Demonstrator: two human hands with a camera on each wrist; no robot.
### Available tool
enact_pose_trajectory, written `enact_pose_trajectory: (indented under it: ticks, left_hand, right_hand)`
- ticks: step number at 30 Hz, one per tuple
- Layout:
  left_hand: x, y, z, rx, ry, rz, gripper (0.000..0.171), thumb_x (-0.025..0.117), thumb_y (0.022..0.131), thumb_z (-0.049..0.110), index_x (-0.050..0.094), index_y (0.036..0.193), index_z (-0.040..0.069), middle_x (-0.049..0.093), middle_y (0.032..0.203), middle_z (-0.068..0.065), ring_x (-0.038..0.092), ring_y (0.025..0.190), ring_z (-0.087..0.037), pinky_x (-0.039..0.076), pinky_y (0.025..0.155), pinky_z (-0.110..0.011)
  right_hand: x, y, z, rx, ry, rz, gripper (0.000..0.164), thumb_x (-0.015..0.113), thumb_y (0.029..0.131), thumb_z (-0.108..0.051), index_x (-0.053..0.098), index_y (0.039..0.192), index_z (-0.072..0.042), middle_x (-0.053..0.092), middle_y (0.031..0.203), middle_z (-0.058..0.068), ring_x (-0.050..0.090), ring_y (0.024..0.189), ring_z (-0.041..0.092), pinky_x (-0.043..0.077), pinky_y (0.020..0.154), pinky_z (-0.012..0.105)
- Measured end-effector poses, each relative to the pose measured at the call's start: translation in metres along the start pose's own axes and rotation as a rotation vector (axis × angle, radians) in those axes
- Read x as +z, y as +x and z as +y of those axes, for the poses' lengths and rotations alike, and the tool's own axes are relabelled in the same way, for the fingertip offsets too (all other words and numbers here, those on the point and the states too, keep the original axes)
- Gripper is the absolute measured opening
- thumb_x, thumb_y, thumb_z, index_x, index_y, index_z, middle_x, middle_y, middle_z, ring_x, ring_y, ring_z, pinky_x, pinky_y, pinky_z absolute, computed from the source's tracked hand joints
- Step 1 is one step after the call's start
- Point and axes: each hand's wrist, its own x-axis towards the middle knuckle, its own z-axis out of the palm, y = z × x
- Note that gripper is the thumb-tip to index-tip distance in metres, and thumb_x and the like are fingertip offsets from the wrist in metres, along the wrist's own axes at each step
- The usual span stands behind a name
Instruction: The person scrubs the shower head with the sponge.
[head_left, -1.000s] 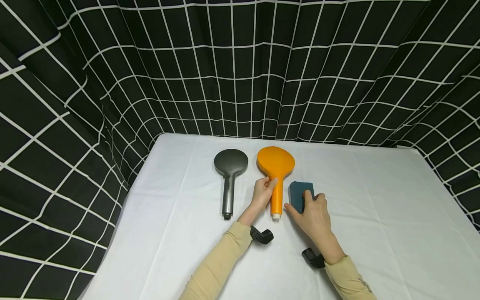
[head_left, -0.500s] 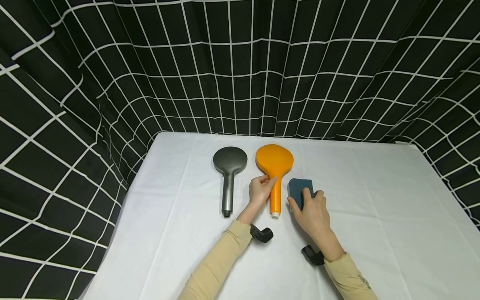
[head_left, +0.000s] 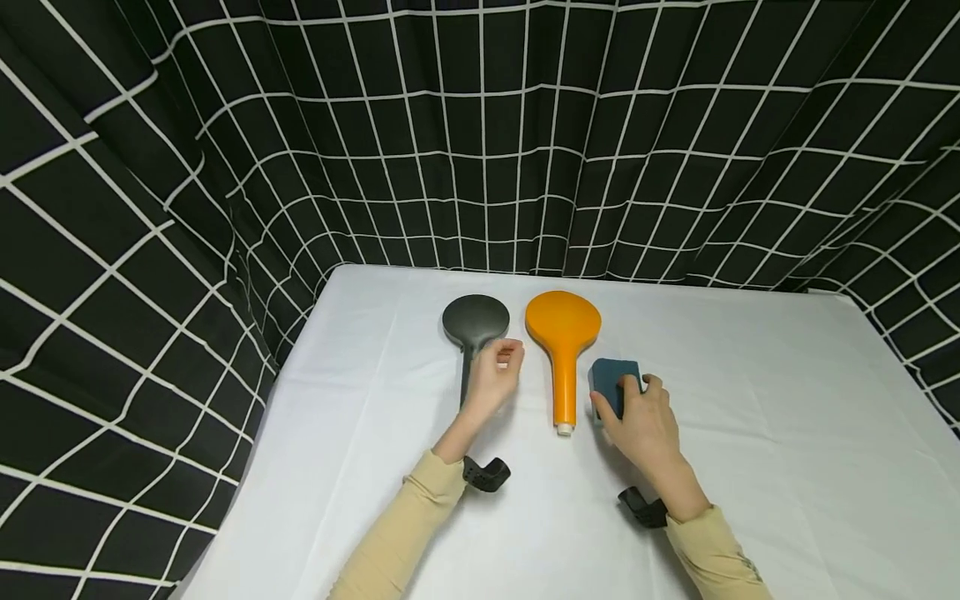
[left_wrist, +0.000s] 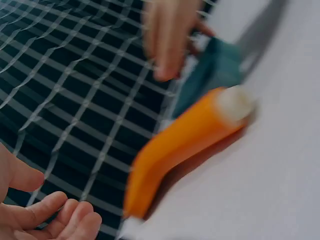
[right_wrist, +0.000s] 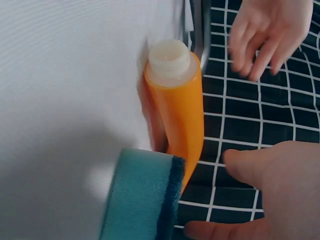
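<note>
A blue sponge [head_left: 615, 373] lies on the white desk [head_left: 810, 425]. The right hand [head_left: 643, 425] is right over it, fingers spread; I can't quite tell if any of them touch it. Left of the sponge lies an orange shower head [head_left: 562, 325], its white end [head_left: 564, 430] toward the person. Next comes a dark grey shower head [head_left: 476, 318]. The left hand [head_left: 493, 382] blocks its handle, fingers loose, holding nothing. A black checked curtain [head_left: 480, 150] hangs behind.
</note>
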Motion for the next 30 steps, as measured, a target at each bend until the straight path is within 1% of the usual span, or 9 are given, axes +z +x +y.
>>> enact_pose_trajectory:
  ticks: [3,6,8,10,13,16,22,27,30]
  left_hand:
    - [-0.032,-0.001,-0.003,-0.003,-0.03,0.054,0.024,0.051,0.094,0.012,0.062,0.108,-0.004,0.063,0.1,-0.016,0.061,0.091,-0.027,0.051,0.076,-0.034]
    - [-0.056,-0.002,-0.011,-0.022,-0.014,0.095,0.023,0.052,0.093,0.009,0.06,0.108,-0.006,0.062,0.102,-0.018,0.06,0.094,-0.03,0.051,0.078,-0.038]
    - [-0.065,-0.002,-0.018,-0.061,0.017,0.087,0.024,0.052,0.093,0.009,0.059,0.109,-0.008,0.061,0.104,-0.019,0.059,0.097,-0.031,0.05,0.082,-0.039]
    - [-0.072,-0.002,-0.025,-0.122,0.022,0.034,0.029,0.053,0.093,0.011,0.056,0.114,-0.009,0.06,0.108,-0.021,0.059,0.101,-0.033,0.049,0.083,-0.04]
    - [-0.074,-0.003,-0.035,-0.244,-0.019,-0.073,0.039,0.055,0.092,0.015,0.048,0.121,-0.011,0.056,0.114,-0.024,0.057,0.105,-0.035,0.049,0.086,-0.04]
    - [-0.069,-0.004,-0.044,-0.326,-0.057,-0.129,0.048,0.059,0.09,0.017,0.044,0.124,-0.013,0.055,0.114,-0.027,0.057,0.104,-0.036,0.05,0.083,-0.039]
    - [-0.055,0.0,-0.051,-0.352,-0.026,-0.115,0.047,0.066,0.084,0.009,0.047,0.119,-0.016,0.06,0.106,-0.027,0.061,0.096,-0.035,0.053,0.076,-0.035]
    - [-0.058,0.005,-0.055,-0.347,-0.006,-0.157,0.043,0.068,0.082,0.007,0.051,0.114,-0.016,0.063,0.1,-0.024,0.064,0.089,-0.03,0.053,0.073,-0.031]
    - [-0.061,0.009,-0.058,-0.352,-0.038,-0.199,0.037,0.068,0.082,0.006,0.056,0.109,-0.016,0.065,0.094,-0.023,0.064,0.082,-0.024,0.052,0.069,-0.027]
  right_hand:
    - [-0.003,0.003,-0.002,-0.006,-0.005,0.021,0.052,0.056,0.091,-0.035,0.05,0.113,0.012,0.036,0.118,0.044,0.045,0.096,0.056,0.043,0.068,0.061]
    - [-0.005,0.004,-0.002,0.008,-0.013,0.011,0.049,0.054,0.092,-0.029,0.048,0.115,0.013,0.034,0.118,0.046,0.042,0.097,0.058,0.041,0.068,0.063]
    - [-0.005,0.005,-0.002,0.016,-0.015,-0.004,0.047,0.053,0.092,-0.025,0.046,0.116,0.015,0.033,0.117,0.047,0.041,0.097,0.059,0.041,0.068,0.064]
    - [-0.003,0.005,-0.002,0.019,-0.019,-0.018,0.047,0.053,0.091,-0.022,0.043,0.117,0.016,0.032,0.115,0.048,0.041,0.095,0.059,0.042,0.066,0.064]
    - [0.001,0.005,-0.004,0.018,-0.029,-0.036,0.054,0.056,0.088,-0.024,0.04,0.118,0.018,0.033,0.108,0.049,0.043,0.09,0.06,0.044,0.062,0.063]
    - [0.008,0.002,-0.005,0.019,-0.033,-0.041,0.063,0.062,0.084,-0.028,0.038,0.118,0.019,0.036,0.098,0.047,0.046,0.082,0.057,0.045,0.054,0.06]
    - [0.011,-0.001,-0.005,0.063,-0.036,-0.102,0.069,0.063,0.083,-0.028,0.032,0.122,0.02,0.036,0.092,0.044,0.047,0.081,0.054,0.047,0.051,0.056]
    - [0.012,0.0,-0.005,0.083,-0.046,-0.102,0.068,0.063,0.082,-0.026,0.031,0.122,0.019,0.036,0.092,0.043,0.047,0.083,0.053,0.048,0.052,0.056]
    - [0.014,-0.001,-0.005,0.09,-0.049,-0.092,0.067,0.063,0.082,-0.026,0.031,0.122,0.018,0.036,0.093,0.043,0.047,0.084,0.054,0.048,0.053,0.056]
